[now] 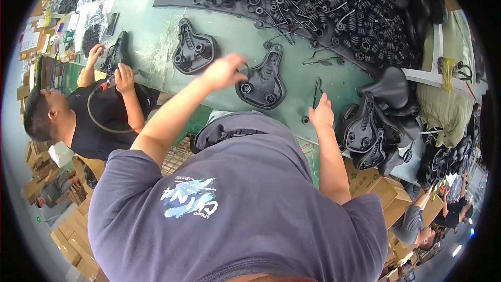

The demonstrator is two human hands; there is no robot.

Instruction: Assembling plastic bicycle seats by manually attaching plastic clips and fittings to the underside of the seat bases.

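Note:
A bicycle saddle (262, 81) lies underside up on the green table in front of me, its nose pointing away and two round sockets nearest me. My left hand (224, 71) is at its left edge, thumb and fingers curled round a small dark curved part (247, 69). To the right, my right hand (322, 112) pinches a thin bent black metal rod (317, 90) just above the table. Beside that hand lies a small black round piece (305, 120). Another upturned saddle (194, 48) rests left of the first, with a round part on it.
Loose black springs and rods (334, 10) form a large pile on a dark sheet at the back. Finished-looking saddles (373, 125) are stacked at the right. On the left a co-worker (88, 109) handles another saddle (116, 55) and a tool with a hose. A rod assembly (323, 60) lies near the pile.

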